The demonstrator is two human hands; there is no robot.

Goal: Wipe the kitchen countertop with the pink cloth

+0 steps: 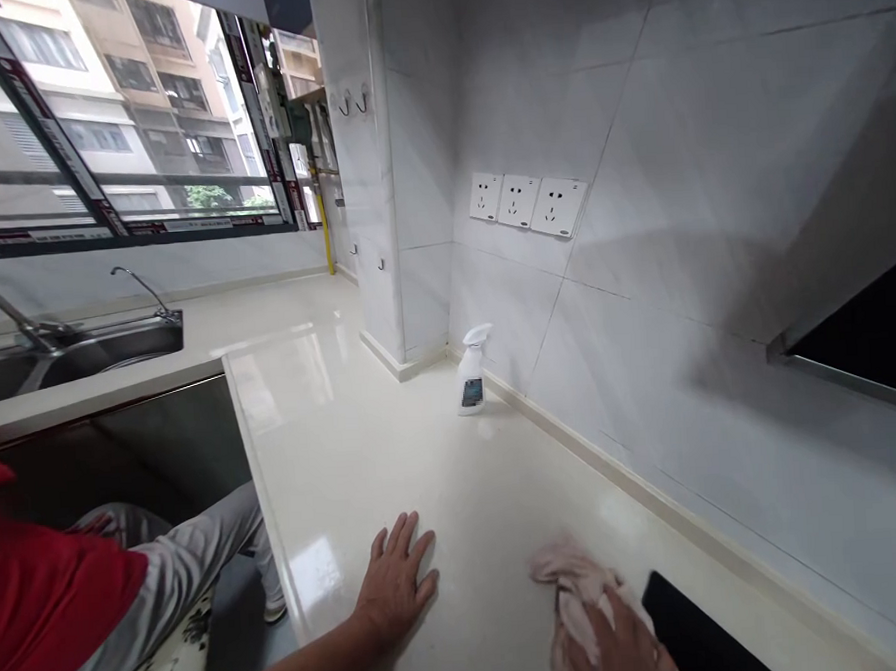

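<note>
A: Starting with the cloth [570,574], found where?

B: At the bottom of the frame, right of centre. Pinkish, crumpled, spread in loose folds on the glossy cream countertop [336,482].

A: Held?

B: Yes, by the right hand [621,647], pressed down from above and clamped on the folds.

A: And just beside that?

B: At the lower right of the frame, a flat black panel [696,633], one corner pointing up toward the wall. Rather blurred around the cloth there, so hard to say whether touching or just apart.

A: Next, the left hand [393,584]?

B: In the lower middle of the frame, well apart from the right. Laid palm down on the countertop, fingers stretched out and slightly apart, thumb off to the side.

A: Further out?

B: Near the centre, a white spray bottle [472,374], upright, dark label toward the camera, close to the tiled wall [674,213]. Above, three white sockets [518,201] in a row.

A: Toward the left?

B: At mid left, a steel sink [110,353]; at upper left, a wide window [166,110]. At lower left, beside the countertop, another person [48,597] in red top and grey trousers, legs bent.
</note>
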